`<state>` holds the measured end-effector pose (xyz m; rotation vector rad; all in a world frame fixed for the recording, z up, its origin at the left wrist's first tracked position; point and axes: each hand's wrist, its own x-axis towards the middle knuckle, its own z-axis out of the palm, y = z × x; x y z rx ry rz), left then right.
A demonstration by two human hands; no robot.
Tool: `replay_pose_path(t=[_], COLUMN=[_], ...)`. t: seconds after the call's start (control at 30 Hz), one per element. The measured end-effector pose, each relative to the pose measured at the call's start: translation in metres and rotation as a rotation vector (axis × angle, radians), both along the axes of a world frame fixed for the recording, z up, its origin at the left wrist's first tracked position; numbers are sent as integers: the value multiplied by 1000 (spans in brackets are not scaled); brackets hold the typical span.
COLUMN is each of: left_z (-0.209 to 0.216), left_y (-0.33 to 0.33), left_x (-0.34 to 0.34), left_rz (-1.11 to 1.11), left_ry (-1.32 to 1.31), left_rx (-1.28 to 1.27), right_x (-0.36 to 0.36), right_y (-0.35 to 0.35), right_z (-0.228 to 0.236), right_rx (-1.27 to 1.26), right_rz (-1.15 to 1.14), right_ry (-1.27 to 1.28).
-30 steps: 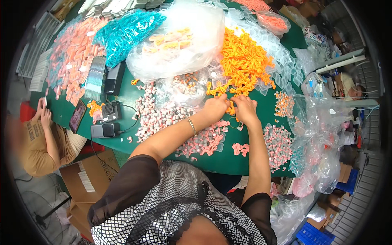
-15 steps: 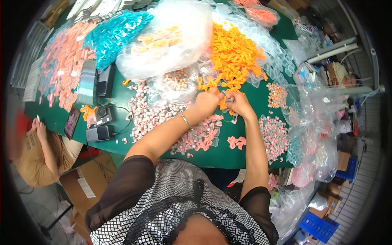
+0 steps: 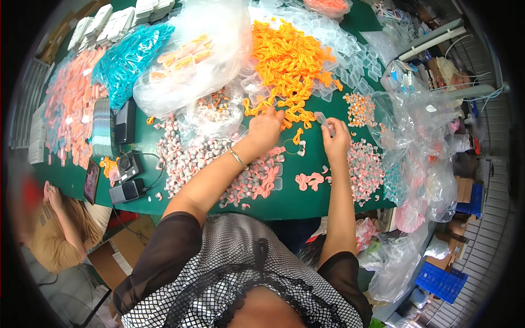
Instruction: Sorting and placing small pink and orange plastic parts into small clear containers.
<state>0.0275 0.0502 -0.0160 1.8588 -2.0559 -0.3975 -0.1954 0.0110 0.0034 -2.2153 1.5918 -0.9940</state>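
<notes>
My left hand (image 3: 266, 129) is closed at the near edge of a heap of orange cord bundles (image 3: 287, 60). Its curled fingertips touch the loose bundles there, and what they pinch, if anything, is hidden. To its right, my raised right hand (image 3: 337, 140) pinches a small clear plastic case (image 3: 321, 118) between thumb and fingers. One orange cord bundle (image 3: 297, 136) lies between the hands, beside a thin ring-shaped cord (image 3: 301, 148). Nearer me lie pink cord bundles (image 3: 310, 181). Small grey-and-pink pieces (image 3: 191, 156) spread under and beside my left forearm, with a second pile (image 3: 365, 172) right of my right wrist.
Clear cases (image 3: 350, 60) are heaped behind the orange cords. A large translucent bag (image 3: 191, 82) and a teal bag (image 3: 131, 60) stand back left. Small black devices (image 3: 127, 191) and a phone (image 3: 92, 180) lie left, near another person (image 3: 60, 224). Plastic bags (image 3: 421, 147) hang right.
My hands were together over the orange cords and have parted. The left reaches toward the heap; the right has moved right, holding the clear case. The whole view has shifted slightly.
</notes>
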Motion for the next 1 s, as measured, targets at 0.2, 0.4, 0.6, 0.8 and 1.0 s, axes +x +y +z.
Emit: replay_pose_path(t=[0.2, 0.4, 0.6, 0.8, 1.0], left_z=[32, 32, 11, 8, 5], left_y=[12, 11, 7, -5, -6], left_x=[9, 93, 132, 123, 119], left_rz=[-29, 264, 246, 276, 355], left_ry=[141, -6, -172, -133, -150], left_rx=[-177, -262, -42, 57, -10], right_x=[-11, 1, 0, -12, -18], right_y=[9, 10, 11, 15, 10], right_z=[-19, -28, -37, -38, -37], right_rx=[-75, 101, 17, -9, 46], right_rz=[-116, -57, -53, -39, -70], right_ry=[267, 196, 172, 130, 31])
